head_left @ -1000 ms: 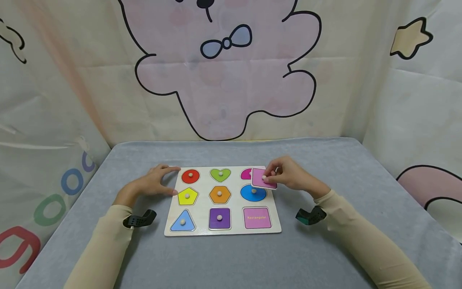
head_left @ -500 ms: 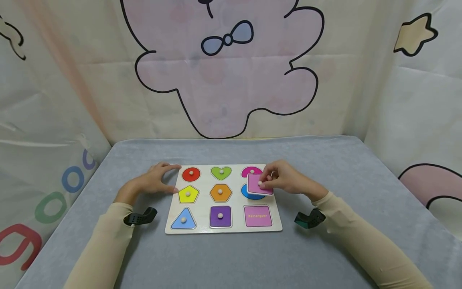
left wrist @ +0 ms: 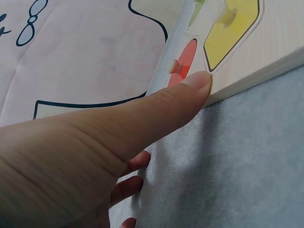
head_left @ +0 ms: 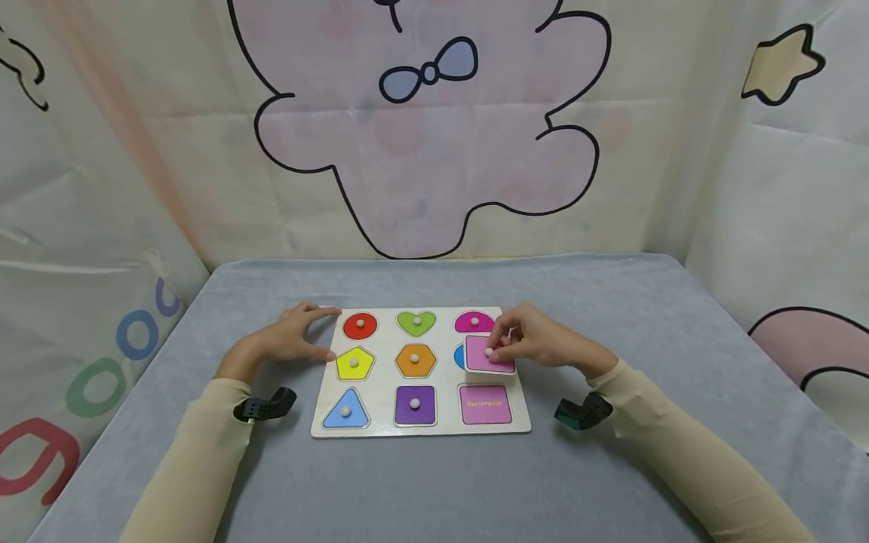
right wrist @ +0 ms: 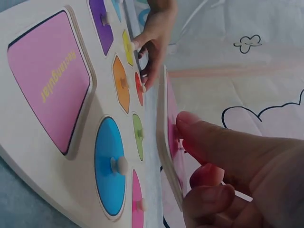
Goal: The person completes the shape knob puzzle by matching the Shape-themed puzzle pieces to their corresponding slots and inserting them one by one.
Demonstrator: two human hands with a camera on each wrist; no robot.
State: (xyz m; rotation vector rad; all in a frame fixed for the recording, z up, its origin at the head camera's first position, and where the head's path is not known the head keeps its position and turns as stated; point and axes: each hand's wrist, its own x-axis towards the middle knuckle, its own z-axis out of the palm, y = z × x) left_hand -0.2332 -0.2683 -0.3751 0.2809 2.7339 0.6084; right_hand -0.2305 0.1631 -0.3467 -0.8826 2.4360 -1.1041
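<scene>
My right hand (head_left: 539, 339) pinches the knob of a pink rectangular puzzle piece (head_left: 478, 363) between thumb and fingers. The piece hangs above the wooden puzzle board (head_left: 382, 388), hiding most of the blue oval piece (head_left: 459, 357) in the head view. Seen from the right wrist, the pink piece (right wrist: 162, 130) is raised well off the board. Nearer the person lies a pink recess (head_left: 485, 416) printed "Rectangular", with no piece in it. My left hand (head_left: 292, 337) spans the board's left side, index fingertip at the far corner. Its thumb (left wrist: 190, 90) presses the edge beside the yellow pentagon (left wrist: 232, 31).
Other knobbed pieces sit in the board: red circle (head_left: 360, 326), green heart (head_left: 416, 324), magenta semicircle (head_left: 468, 322), orange hexagon (head_left: 415, 361), blue triangle (head_left: 345, 414) and purple square (head_left: 416, 415). A grey cloth (head_left: 421, 490) covers the table, with printed curtains (head_left: 407, 151) around it.
My right hand has brought the pink piece a little toward the person, from beside the semicircle to over the blue oval. The left hand has stayed at the board's left edge.
</scene>
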